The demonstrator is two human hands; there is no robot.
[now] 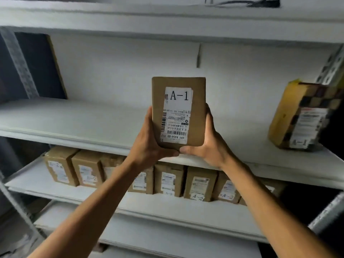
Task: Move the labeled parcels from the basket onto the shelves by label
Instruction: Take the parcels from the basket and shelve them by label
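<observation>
A brown cardboard parcel with a white label reading A-1 is held upright in front of the upper white shelf. My left hand grips its lower left side and my right hand grips its lower right side and bottom. At the right end of that shelf stands a yellow and checkered parcel with an A-1 label. The shelf below holds a row of several brown parcels labelled A-2. The basket is out of view.
A dark board leans at the left back of the upper shelf. Grey perforated metal uprights frame the rack on both sides. Another white shelf runs above, and a lower one lies beneath the A-2 row.
</observation>
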